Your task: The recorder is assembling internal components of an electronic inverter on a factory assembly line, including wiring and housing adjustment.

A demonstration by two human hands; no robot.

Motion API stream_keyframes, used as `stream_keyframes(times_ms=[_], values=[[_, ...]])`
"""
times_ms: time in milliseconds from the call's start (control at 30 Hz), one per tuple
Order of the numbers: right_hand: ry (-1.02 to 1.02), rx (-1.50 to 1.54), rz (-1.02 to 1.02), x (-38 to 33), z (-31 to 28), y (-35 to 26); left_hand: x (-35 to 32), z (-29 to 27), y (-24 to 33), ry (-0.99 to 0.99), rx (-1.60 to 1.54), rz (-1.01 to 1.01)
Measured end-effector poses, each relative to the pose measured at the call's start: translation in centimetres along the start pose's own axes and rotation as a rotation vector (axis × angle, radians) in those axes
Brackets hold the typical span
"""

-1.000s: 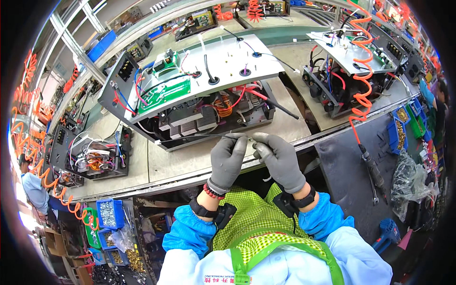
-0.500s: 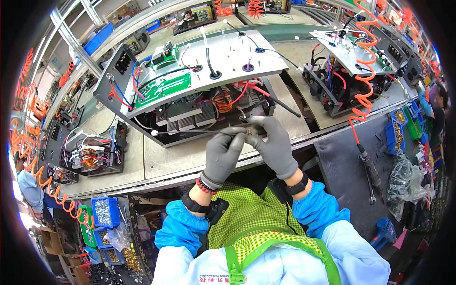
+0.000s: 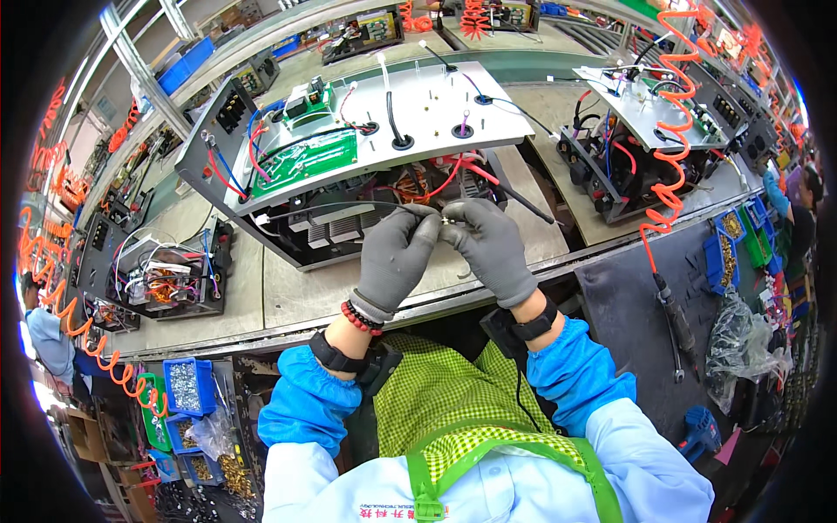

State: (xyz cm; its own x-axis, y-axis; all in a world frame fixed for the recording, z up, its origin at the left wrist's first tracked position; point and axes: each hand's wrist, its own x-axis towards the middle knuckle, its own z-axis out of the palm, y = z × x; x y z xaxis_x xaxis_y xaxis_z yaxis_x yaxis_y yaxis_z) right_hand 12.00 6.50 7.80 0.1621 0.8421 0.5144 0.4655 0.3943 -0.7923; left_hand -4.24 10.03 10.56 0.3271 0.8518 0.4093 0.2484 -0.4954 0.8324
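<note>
My left hand (image 3: 394, 261), in a grey glove, pinches a thin black cable (image 3: 340, 204) near one end. From there the cable arcs left to a white plug (image 3: 261, 220) at its other end. My right hand (image 3: 493, 253), gloved alike, has thumb and forefinger closed on a small shiny metal piece (image 3: 446, 220) at the left fingertips; its exact kind is too small to tell. Both hands are in front of an opened metal device (image 3: 327, 248), whose raised white panel (image 3: 427, 109) carries green circuit boards (image 3: 314, 159) and wires.
Another opened device (image 3: 170, 275) stands left, and one more (image 3: 649, 131) at the right. A coiled orange hose (image 3: 671, 166) hangs down to a black air tool (image 3: 676, 318). Blue bins of small hardware (image 3: 190, 386) are at lower left; a clear plastic bag (image 3: 741, 344) lies right.
Both hands have shifted slightly, the left one to the left, with fingertips now meeting higher in front of the device. The black cable has risen into an arc.
</note>
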Motion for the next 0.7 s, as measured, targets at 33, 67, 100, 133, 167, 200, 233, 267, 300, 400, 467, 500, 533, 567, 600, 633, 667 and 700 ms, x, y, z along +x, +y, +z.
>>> stream_keyframes(times_ms=[33, 67, 100, 133, 167, 200, 233, 267, 300, 400, 467, 500, 533, 567, 600, 633, 667, 700], values=[[-0.011, -0.018, -0.009, 0.1, 0.0, 0.1, 0.2, -0.2, 0.1, -0.026, 0.046, 0.018], [-0.015, -0.02, -0.009, 0.3, 0.0, 0.1, 0.4, -0.4, 0.3, -0.024, 0.044, 0.015], [-0.037, -0.019, -0.006, 0.4, 0.0, 0.2, 0.7, -0.6, 0.4, -0.055, 0.057, -0.029], [-0.064, -0.029, 0.03, 0.6, 0.0, 0.4, 1.0, -0.8, 0.5, -0.085, 0.072, -0.07], [-0.059, -0.016, -0.017, 0.9, 0.1, 0.5, 1.4, -0.9, 0.7, -0.097, 0.094, -0.065], [-0.088, -0.019, -0.025, 1.1, 0.1, 0.6, 1.9, -1.2, 0.8, -0.082, 0.098, -0.046], [-0.101, -0.023, -0.033, 1.3, 0.2, 0.8, 2.4, -1.5, 0.9, -0.125, 0.157, 0.015], [-0.115, -0.021, -0.036, 1.5, 0.2, 1.0, 2.9, -1.7, 1.0, -0.178, 0.224, 0.054], [-0.128, 0.009, -0.036, 1.7, 0.3, 1.3, 3.3, -1.9, 1.1, -0.208, 0.222, 0.054], [-0.137, 0.088, -0.037, 1.3, 0.2, 2.6, 4.0, -2.1, 0.9, -0.293, 0.202, -0.017], [-0.129, 0.145, -0.043, 0.4, 0.1, 3.9, 4.3, -2.2, 0.4, -0.403, 0.119, -0.018], [-0.137, 0.227, 0.045, -0.6, -0.2, 4.6, 4.6, -2.2, 0.1, -0.527, 0.024, 0.01], [-0.14, 0.308, 0.137, -1.7, -0.5, 5.4, 4.9, -2.2, -0.2, -0.528, 0.026, 0.018], [-0.079, 0.436, 0.131, -2.9, -0.7, 6.4, 5.3, -2.0, -0.5, -0.531, 0.118, -0.004], [-0.068, 0.434, 0.129, -4.0, -0.6, 7.3, 5.7, -1.6, -0.8, -0.519, 0.207, -0.012], [0.016, 0.699, 0.223, -5.0, -0.5, 8.3, 5.8, -1.0, -0.9, -0.532, 0.17, -0.127], [0.14, 0.943, 0.366, -5.9, -0.4, 9.1, 5.9, -0.1, -1.0, -0.549, 0.148, -0.107], [0.113, 0.994, 0.34, -6.7, -0.3, 9.8, 5.7, 1.5, -1.0, -0.606, -0.021, -0.296]])
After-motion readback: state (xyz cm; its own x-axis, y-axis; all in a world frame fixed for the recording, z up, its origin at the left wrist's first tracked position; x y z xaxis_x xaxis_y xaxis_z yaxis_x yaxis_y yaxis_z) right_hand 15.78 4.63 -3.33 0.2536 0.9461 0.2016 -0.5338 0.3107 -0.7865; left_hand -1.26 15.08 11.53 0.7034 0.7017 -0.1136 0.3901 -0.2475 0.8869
